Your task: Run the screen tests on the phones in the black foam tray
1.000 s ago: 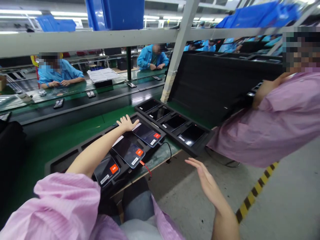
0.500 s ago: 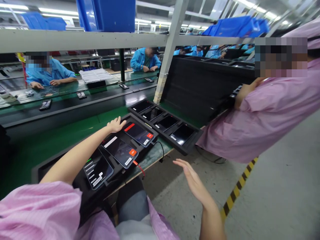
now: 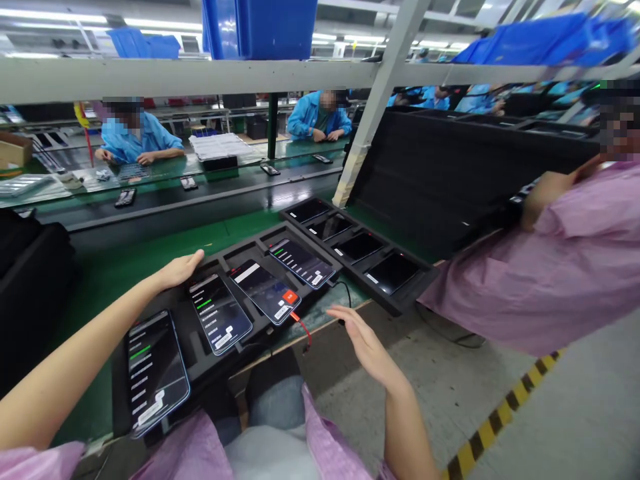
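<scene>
Left grip (image 3: pixel 179 271) sits further left now, empty, fingers together, and the far phone (image 3: pixel 303 263) to its right now shows a list, so in this tray (image 3: pixel 244 252) only the red-square phone (image 3: pixel 265 292) between them doesn't, right grip (image 3: pixel 363 343) empty too.

The slim black rectangular phones (image 3: pixel 220 313) have smooth, glossy, glass-like screens. The black rectangular tray (image 3: pixel 121 393) looks matt and foam-like. The flat green tabletop (image 3: pixel 145 250) is smooth with a low sheen; the long black conveyor belt (image 3: pixel 280 193) shines. The boxy blue bin (image 3: pixel 280 30) looks like smooth plastic, the long whitish beam (image 3: pixel 165 79) like painted metal. The co-worker's loose pink garment (image 3: pixel 500 293) is creased cloth.
</scene>
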Demonstrator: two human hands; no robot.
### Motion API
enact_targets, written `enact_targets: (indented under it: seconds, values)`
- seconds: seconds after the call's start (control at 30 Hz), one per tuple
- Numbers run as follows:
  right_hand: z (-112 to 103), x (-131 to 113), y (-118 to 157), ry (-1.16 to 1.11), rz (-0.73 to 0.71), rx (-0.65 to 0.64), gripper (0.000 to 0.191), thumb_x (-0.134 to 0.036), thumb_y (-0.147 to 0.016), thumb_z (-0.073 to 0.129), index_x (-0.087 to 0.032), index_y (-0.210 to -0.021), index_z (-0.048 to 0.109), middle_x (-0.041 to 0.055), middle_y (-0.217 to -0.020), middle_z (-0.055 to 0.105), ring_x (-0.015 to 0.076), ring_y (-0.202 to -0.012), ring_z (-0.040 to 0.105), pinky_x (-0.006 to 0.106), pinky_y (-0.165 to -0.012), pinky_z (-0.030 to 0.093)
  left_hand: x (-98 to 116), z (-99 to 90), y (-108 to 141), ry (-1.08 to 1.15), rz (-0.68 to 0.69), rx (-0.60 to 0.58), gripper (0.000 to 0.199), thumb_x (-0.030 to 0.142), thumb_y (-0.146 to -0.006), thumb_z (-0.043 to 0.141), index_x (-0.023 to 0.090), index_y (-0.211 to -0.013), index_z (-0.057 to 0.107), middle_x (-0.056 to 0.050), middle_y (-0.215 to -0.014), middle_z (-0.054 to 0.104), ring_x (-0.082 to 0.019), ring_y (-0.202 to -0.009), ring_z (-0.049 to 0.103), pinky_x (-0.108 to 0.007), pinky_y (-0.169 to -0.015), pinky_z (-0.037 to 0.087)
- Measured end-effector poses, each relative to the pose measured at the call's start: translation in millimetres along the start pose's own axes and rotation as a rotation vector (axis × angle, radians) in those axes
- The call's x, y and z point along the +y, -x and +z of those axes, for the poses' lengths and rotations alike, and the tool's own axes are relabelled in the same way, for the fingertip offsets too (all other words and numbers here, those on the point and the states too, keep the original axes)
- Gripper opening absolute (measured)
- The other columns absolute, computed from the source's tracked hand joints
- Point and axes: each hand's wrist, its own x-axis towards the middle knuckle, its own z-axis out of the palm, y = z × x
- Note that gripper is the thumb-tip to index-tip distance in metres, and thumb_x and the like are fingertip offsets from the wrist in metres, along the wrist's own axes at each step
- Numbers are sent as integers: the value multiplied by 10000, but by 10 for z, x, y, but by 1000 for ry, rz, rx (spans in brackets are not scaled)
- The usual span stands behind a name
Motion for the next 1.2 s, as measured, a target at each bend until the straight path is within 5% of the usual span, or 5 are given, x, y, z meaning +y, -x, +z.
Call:
enact_targets:
  seconds: [0.37,0.67,0.83,1.0,1.2]
  values:
    - [231,-233,-193,-35,-79,-117,469,-521,-919,286,-244,-1147,588,83,-1270,501,223,-1232,429,446,-1093,268,-725,-376,809,818,-238,286,320,320,-658,464,178,-921,580,-120,-1080,641,-225,-1033,595,-373,-917,473]
    - [260,-371,-184,28,-144,-123,416,-472,-925,312,-247,-1120,604,80,-1186,568,227,-1149,500,403,-1013,375,-660,-353,1234,878,-253,439,359,386,-620,555,187,-917,589,-82,-1067,625,-263,-1034,585,-451,-992,394]
    - [263,-516,-123,23,-308,-14,384,-422,-934,320,-245,-1011,652,75,-1000,656,230,-1001,575,395,-894,447,-603,-38,1726,743,-371,583,441,354,-605,572,224,-1025,557,-87,-1357,395,-301,-1306,310,-443,-1100,214]
    - [587,-863,-250,28,-550,-113,495,-476,-933,250,-230,-942,680,76,-871,655,227,-888,592,455,-939,402,-453,277,2029,826,-458,519,577,376,-675,502,294,-1231,374,-67,-1393,361,-266,-1279,372,-409,-1005,389]
    - [1033,-1213,-541,240,-671,-280,464,-423,-954,224,-254,-1043,647,66,-944,593,200,-938,529,458,-985,318,-325,294,1984,879,-516,541,690,310,-618,516,294,-1268,285,-64,-1420,334,-258,-1323,301,-375,-971,427]
